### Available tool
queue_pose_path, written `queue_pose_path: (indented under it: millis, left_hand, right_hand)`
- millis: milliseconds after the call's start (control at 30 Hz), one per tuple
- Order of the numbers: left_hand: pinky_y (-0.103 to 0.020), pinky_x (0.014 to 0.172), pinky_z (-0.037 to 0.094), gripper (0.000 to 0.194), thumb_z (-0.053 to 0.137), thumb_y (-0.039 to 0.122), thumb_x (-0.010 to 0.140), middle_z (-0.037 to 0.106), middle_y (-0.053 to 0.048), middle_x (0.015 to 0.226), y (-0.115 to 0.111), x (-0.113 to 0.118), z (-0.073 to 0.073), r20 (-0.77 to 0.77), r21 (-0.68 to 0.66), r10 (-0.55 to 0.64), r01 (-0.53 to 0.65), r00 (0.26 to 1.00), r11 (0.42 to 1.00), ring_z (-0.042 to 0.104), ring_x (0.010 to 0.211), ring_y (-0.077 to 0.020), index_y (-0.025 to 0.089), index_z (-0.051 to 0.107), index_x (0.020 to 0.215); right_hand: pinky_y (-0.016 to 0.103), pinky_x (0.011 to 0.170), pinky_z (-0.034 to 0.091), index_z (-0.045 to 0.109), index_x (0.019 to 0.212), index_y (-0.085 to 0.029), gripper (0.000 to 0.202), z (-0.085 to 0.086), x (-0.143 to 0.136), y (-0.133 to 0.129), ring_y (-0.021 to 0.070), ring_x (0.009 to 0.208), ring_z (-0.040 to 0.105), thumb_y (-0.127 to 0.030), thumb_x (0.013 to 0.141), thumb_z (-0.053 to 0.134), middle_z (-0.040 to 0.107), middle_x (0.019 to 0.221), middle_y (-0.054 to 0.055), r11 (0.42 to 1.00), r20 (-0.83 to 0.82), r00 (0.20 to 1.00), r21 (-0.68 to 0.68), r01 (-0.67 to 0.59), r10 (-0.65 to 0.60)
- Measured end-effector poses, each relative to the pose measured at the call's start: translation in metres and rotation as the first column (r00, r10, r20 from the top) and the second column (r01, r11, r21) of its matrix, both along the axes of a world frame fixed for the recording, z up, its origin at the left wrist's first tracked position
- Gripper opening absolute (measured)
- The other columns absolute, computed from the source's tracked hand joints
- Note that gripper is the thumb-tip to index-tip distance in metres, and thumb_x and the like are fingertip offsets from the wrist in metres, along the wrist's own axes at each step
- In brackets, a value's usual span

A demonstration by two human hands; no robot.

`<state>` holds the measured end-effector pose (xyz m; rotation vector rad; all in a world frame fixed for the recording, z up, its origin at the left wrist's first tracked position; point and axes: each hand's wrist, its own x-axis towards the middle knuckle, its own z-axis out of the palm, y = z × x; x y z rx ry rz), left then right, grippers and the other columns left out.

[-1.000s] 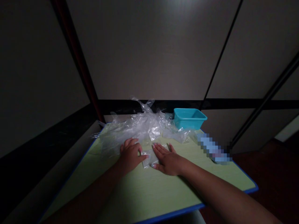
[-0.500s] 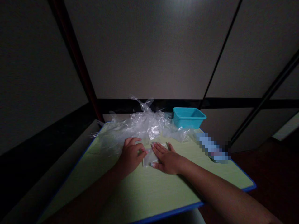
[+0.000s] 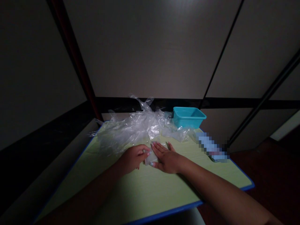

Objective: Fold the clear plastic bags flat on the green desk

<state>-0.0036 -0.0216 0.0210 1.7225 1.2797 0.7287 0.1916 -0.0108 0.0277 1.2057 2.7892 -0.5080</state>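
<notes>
My right hand [image 3: 167, 159] lies flat, fingers stretched, pressing a folded clear plastic glove [image 3: 149, 160] onto the table. Just left of it, my left hand [image 3: 134, 157] pinches the near-left edge of that plastic between thumb and fingers. Much of the folded piece is hidden under my right palm. Beyond both hands spreads a loose heap of thin, clear disposable plastic gloves [image 3: 138, 125], crumpled and shiny, with some finger-like ends sticking up.
A turquoise plastic basket [image 3: 190, 122] stands at the table's back right corner. A blurred-out, bluish flat item [image 3: 212, 148] lies by the right edge. The pale green table [image 3: 150, 193] has a blue rim, and dark-banded panels [image 3: 150, 56] rise behind it.
My left hand has shifted down and its fingers have closed in on the plastic's edge. My right hand stays pressed flat in place.
</notes>
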Motion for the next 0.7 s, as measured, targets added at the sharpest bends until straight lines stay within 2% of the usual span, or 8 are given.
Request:
queue_pose_path:
  millis: [100,267,367,467,700]
  left_hand:
    - [-0.019,0.033,0.032,0.031,0.048,0.044,0.072,0.055,0.004,0.053,0.001,0.001,0.003,0.028,-0.059,-0.003,0.004,1.0,0.998,0.044,0.033,-0.0082,0.015,0.057,0.078]
    - [-0.019,0.037,0.033,0.028,0.053,0.042,0.07,0.047,0.006,0.035,0.006,-0.003,0.001,0.006,-0.046,0.065,-0.065,0.998,0.997,0.044,0.032,-0.0095,0.016,0.057,0.063]
    - [-0.019,0.041,0.036,0.025,0.056,0.039,0.067,0.053,0.003,0.038,0.011,-0.004,0.0,0.088,-0.122,0.137,-0.126,0.987,0.984,0.048,0.036,-0.0097,0.014,0.06,0.062]
    - [-0.02,0.043,0.039,0.027,0.058,0.04,0.066,0.057,0.0,0.041,0.015,-0.005,0.001,0.153,-0.208,0.173,-0.14,0.973,0.968,0.051,0.038,-0.0107,0.013,0.061,0.062]
    - [-0.023,0.054,0.046,0.033,0.064,0.045,0.066,0.063,-0.004,0.051,0.012,-0.003,0.006,0.255,-0.257,0.201,-0.134,0.946,0.957,0.059,0.049,-0.013,0.012,0.062,0.067]
  right_hand:
    - [0.056,0.105,-0.007,-0.003,0.144,-0.01,0.082,0.001,0.0,-0.001,0.0245,0.137,-0.003,-0.062,0.086,0.021,-0.004,0.149,0.011,1.0,0.002,1.0,0.0,0.003,-0.003]
    - [0.055,0.105,-0.007,-0.003,0.144,-0.011,0.081,0.0,0.001,0.0,0.0235,0.137,-0.003,-0.063,0.086,0.02,-0.004,0.149,0.011,1.0,-0.005,1.0,0.003,0.009,-0.009]
    - [0.056,0.104,-0.007,-0.002,0.144,-0.01,0.082,-0.002,0.0,0.0,0.0236,0.137,-0.003,-0.065,0.086,0.019,-0.004,0.149,0.011,1.0,-0.01,1.0,0.012,0.008,-0.007]
    - [0.056,0.104,-0.007,-0.001,0.144,-0.01,0.083,-0.002,0.0,-0.001,0.0244,0.137,-0.003,-0.065,0.085,0.018,-0.003,0.149,0.011,1.0,-0.012,1.0,0.019,0.001,-0.001]
    - [0.057,0.104,-0.008,0.001,0.144,-0.012,0.082,0.0,-0.003,-0.003,0.0255,0.137,-0.004,-0.066,0.085,0.018,-0.004,0.149,0.011,1.0,-0.012,1.0,0.025,-0.013,0.013]
